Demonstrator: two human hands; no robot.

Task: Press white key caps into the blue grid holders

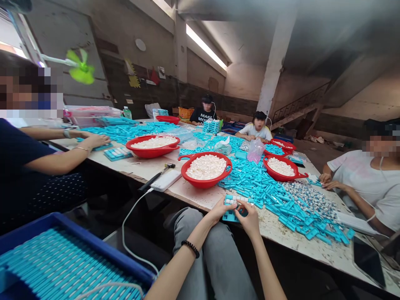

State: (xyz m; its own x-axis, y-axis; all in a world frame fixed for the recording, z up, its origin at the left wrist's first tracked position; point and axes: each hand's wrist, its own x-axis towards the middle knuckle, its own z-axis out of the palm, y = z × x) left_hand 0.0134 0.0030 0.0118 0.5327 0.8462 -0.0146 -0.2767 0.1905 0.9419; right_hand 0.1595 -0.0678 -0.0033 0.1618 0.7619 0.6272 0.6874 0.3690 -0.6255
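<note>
At lower centre, by the near edge of the pale table [187,194], our left hand [219,211] grips the blue board [229,216]. Our right hand [249,217] holds thumb and finger narrowly over it; we cannot tell whether they pinch anything. White pieces [231,201] occupy its upper part; its lower part appears unfilled. We note a red bowl [204,183] and loose blue parts [243,177] near centre, a green fan [81,70] upper left and stairs [301,102] upper right.

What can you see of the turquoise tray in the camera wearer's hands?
The turquoise tray looks like plastic, roughly rectangular, with white pieces lined up toward its far side and bare turquoise nearer the person. It is at the near edge of the table. The left hand holds its left side; the right hand is at its right, partly hiding it.
</note>
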